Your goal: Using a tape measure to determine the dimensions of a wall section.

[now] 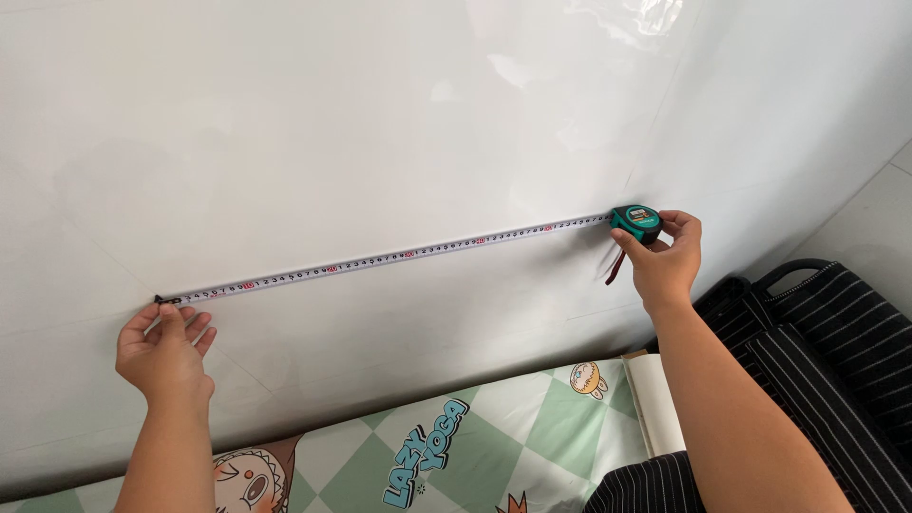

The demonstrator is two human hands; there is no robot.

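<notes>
**Inspector:** Tape measure (380, 260) stretched flat along the white wall (380, 114), running from about eight o'clock up to two o'clock in the head view. State of the hands?

**Assistant:** Left hand (163, 353) sits at the low end, fingers spread, thumb and forefinger pinching the end hook (167, 300) against the wall. Right hand (665, 261) is closed around the green tape case (636, 221) at the high end, thumb on top, a dark wrist strap (617, 268) hanging beneath it.

**Inspector:** Arm pose?

**Assistant:** Both forearms rise from the bottom edge, wrists bent back, hands well apart, the whole exposed blade between them.

**Inspector:** Quality of the step?

**Assistant:** In my judgement the blade needs steady tension and full contact with the wall; it appears taut, without visible sag. The hook should not slip under the left fingertips, and the case should stay square to the blade so the reading at its mouth is true.

**Inspector:** Surroundings?

**Assistant:** Green-and-white checked mat (494, 446) with cartoon figures at six o'clock; black striped bag (826, 332) at four o'clock.
</notes>
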